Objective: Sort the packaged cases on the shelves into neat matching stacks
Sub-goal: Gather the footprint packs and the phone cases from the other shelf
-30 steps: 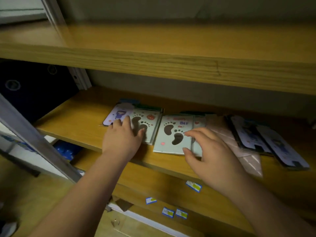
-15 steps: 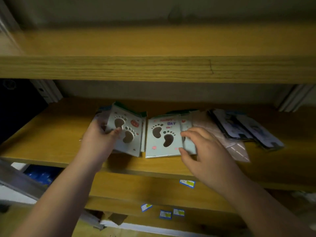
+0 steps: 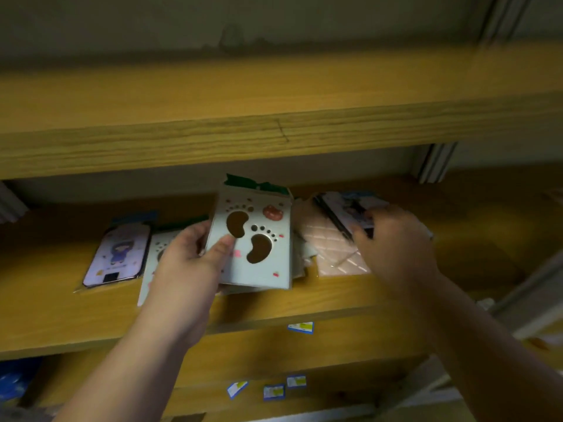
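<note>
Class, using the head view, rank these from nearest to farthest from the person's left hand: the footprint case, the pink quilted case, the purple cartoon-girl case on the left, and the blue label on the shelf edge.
1. Footprint case: held in the left hand itself.
2. Purple cartoon-girl case: flat on the shelf, to the left.
3. Blue label and pink quilted case: lower right and right; too close to call.

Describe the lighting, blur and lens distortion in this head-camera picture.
Head view: dim, warm light with dark corners; the right hand is motion-smeared, the footprint case in the left hand reads sharper; the upper shelf edge bows from wide-angle distortion.
</note>
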### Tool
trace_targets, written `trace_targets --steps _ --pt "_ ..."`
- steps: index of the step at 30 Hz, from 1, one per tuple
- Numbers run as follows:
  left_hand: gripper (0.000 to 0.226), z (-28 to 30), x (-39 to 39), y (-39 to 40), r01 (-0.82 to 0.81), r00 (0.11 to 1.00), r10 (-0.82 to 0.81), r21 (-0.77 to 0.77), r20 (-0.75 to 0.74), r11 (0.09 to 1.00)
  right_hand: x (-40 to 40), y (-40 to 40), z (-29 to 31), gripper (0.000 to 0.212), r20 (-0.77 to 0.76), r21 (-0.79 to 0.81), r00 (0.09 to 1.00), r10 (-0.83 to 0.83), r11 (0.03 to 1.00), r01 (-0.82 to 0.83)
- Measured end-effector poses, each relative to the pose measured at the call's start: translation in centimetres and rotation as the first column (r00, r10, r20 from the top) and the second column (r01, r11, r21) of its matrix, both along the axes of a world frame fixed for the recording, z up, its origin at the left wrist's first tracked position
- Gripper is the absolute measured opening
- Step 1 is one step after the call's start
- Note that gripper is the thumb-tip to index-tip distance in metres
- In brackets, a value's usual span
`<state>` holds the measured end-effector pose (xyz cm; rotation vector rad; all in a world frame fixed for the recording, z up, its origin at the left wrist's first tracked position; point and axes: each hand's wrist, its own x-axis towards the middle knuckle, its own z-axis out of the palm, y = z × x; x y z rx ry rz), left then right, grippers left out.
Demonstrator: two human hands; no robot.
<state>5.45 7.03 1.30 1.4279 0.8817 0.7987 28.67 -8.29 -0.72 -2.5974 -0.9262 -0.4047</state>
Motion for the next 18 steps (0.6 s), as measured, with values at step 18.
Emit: trace_targets --steps 18 --pt "0.019 -0.3 3.1 -1.9 0.169 0.98 -0.146 -0.181 0.137 0.969 0.0 0.5 0.2 0.099 -0.31 -0.072 0.949 -0.062 0.997 0.041"
